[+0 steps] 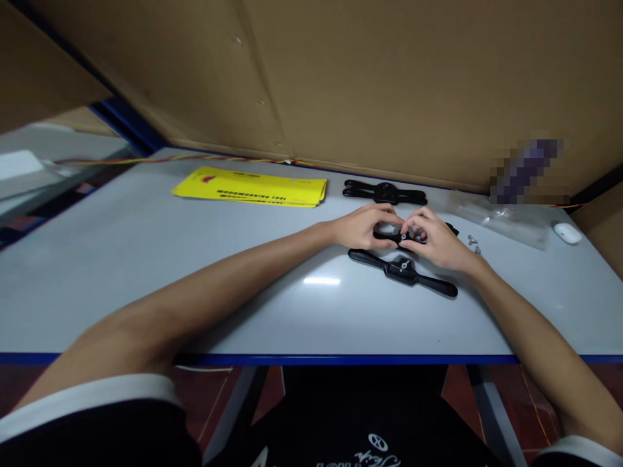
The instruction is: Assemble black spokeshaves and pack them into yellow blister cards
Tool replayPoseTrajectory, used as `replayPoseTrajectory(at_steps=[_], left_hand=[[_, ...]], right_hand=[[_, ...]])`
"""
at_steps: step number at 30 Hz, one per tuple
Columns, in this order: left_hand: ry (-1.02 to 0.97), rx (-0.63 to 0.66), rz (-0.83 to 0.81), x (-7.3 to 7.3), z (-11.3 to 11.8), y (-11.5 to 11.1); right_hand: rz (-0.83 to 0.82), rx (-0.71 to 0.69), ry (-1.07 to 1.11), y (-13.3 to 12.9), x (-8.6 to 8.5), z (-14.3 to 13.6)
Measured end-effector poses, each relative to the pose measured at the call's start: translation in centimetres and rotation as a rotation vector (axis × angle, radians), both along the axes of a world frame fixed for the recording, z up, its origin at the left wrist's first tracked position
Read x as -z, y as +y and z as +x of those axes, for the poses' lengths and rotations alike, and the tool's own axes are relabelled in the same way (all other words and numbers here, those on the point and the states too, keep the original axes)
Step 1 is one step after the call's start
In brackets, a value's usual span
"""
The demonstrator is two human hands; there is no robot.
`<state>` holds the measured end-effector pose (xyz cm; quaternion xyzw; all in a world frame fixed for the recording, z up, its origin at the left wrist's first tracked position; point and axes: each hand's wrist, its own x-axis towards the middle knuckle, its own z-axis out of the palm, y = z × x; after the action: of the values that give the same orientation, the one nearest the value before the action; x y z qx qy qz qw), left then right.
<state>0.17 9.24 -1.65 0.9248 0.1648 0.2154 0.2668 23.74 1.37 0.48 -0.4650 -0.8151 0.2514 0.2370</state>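
Above the middle of the table, both my hands are on a black spokeshave point(386, 237). My left hand point(363, 228) has its thumb and fingers closed around its left handle. At the tool's centre, by a small silvery screw, the fingers and thumb of my right hand point(435, 241) pinch together, covering much of the right half. A second black spokeshave point(403, 269) lies just in front of my hands, with a silvery screw at its middle. Several small metal screws point(473, 240) lie to the right of my right hand.
More black spokeshave bodies point(384, 192) lie behind my hands. A stack of yellow woodworking tool cards point(253, 188) is at the back left. At the back right are a clear plastic bag point(506, 224) and a white mouse point(567, 233). Cardboard panels point(389, 84) wall the table's back.
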Motion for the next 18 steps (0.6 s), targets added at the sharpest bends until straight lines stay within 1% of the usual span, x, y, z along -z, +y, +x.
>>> replayPoseTrajectory(at_steps=[8, 18], left_hand=[[0.003, 0.001, 0.001, 0.0, -0.1, 0.0], [0.029, 0.015, -0.011, -0.5, 0.0, 0.2]], right_hand=[[0.067, 0.080, 0.086, -0.2, 1.1, -0.5], [0.191, 0.118, 0.006, 0.4, 2.0, -0.7]])
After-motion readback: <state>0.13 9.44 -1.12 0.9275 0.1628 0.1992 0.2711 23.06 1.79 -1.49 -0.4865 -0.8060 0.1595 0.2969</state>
